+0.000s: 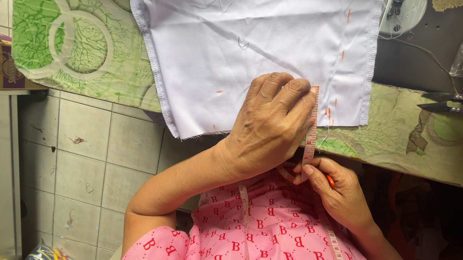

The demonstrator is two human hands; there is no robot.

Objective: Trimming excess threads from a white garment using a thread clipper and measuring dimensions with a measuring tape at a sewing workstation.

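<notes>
Right hand (pixel 339 196) sits nearest, fingers curled, pinching the tape measure (pixel 310 134) plus something small and orange. Left hand (pixel 271 124) lies flat, fingers together, pressing the tape onto the white cloth (pixel 246 46) at the table's (pixel 399 149) near edge. Scissors (pixel 449 103) lie far right.

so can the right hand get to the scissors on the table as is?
Probably yes. The scissors lie uncovered on the table, up and to the side of the right hand, with nothing between. That hand pinches the tape measure, though.
</notes>
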